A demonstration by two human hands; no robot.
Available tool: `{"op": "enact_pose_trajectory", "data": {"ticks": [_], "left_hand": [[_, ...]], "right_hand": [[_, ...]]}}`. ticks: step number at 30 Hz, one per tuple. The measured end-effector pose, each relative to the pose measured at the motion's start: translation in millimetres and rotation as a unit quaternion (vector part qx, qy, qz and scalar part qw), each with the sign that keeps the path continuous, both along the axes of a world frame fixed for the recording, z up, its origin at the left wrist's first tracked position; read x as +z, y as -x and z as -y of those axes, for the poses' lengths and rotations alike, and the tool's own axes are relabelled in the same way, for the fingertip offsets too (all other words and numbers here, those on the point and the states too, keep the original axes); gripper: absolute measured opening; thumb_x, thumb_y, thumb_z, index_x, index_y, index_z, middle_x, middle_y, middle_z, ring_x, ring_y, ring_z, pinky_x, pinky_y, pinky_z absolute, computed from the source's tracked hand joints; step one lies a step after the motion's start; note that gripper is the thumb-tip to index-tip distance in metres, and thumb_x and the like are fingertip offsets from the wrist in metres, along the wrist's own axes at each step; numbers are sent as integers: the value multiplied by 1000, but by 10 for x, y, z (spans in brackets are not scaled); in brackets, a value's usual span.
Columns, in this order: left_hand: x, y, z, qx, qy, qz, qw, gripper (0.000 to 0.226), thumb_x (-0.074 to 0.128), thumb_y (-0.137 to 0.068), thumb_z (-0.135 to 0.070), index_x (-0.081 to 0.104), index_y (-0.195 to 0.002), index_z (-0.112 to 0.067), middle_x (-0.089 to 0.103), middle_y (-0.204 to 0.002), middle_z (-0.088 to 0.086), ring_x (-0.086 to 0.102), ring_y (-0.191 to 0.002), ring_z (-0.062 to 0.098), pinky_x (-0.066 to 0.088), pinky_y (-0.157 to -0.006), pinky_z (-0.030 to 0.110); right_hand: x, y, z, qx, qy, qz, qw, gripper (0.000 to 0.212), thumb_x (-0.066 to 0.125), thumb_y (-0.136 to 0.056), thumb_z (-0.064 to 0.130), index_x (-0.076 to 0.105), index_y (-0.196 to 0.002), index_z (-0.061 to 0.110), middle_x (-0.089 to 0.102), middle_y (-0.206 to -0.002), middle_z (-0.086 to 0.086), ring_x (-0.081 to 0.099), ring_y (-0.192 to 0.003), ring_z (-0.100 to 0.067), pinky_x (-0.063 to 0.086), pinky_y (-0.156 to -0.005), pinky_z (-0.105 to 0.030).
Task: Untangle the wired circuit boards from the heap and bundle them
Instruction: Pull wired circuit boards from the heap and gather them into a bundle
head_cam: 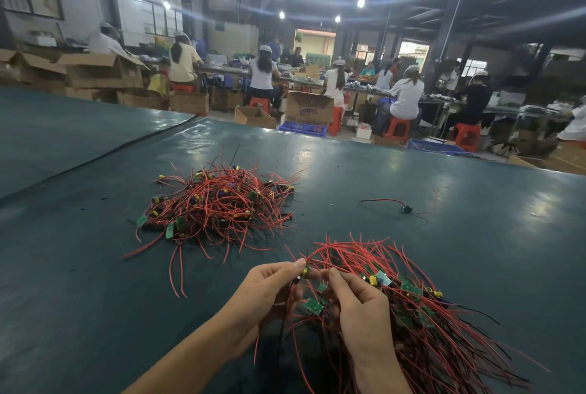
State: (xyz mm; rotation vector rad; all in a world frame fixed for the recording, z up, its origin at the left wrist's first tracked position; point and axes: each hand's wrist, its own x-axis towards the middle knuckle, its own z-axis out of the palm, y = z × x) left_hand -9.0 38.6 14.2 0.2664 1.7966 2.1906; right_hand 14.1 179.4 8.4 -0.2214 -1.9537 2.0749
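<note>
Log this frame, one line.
left hand: pinches red wire | right hand: holds bundle | heap: tangled, beyond | stray board: apart, right

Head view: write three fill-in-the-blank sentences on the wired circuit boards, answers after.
Most wires in the tangled heap are ____ in colour.
Exactly ____ wired circuit board lies alone on the table cover, right of the heap.
The left hand and the right hand both grip wires of the ____, the pile nearest the camera.
Missing words: red; one; bundle.
</note>
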Motion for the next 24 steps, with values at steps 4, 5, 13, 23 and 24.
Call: {"op": "enact_pose_trajectory", "data": {"ticks": [4,5,13,23,24], "left_hand": [[10,6,-4,2,4,-4,1000,45,62,-74,-53,77,-94,-15,53,-61,-3,46,-54,9,38,-56,20],[13,5,-3,2,5,-4,1000,45,61,-75,-52,77,-94,-15,53,-61,-3,46,-55,9,39,-56,20],[22,-14,3,0,-10,-10,1000,39,59,-79,-44,76,-98,-14,57,-61,-1,49,-51,6,42,-52,16],[-2,-8,-4,-28,35,-38,998,36,63,-79,-44,76,-88,-11,55,-57,-2,46,-50,5,38,-51,15],[-10,-7,-8,-33,35,-37,998,39,65,-77,-47,76,-88,-10,56,-59,-1,47,-52,7,39,-52,16]], "right_hand": [[14,-3,3,0,1,3,1000,32,61,-94,15,79,-68,20,60,-48,8,53,-45,1,42,-53,-17],[16,-4,6,2,0,0,1000,32,61,-94,15,79,-68,22,61,-50,7,53,-46,1,43,-52,-16],[9,-17,57,32,-1,-14,999,27,64,-91,9,79,-74,22,71,-63,3,63,-56,-3,48,-54,-12],[43,-37,93,25,20,-53,998,19,67,-87,21,79,-73,25,75,-75,-4,71,-75,-13,53,-68,-18],[52,-48,102,41,16,-49,998,18,66,-85,26,80,-73,25,75,-76,-4,72,-76,-13,54,-68,-17]]}}
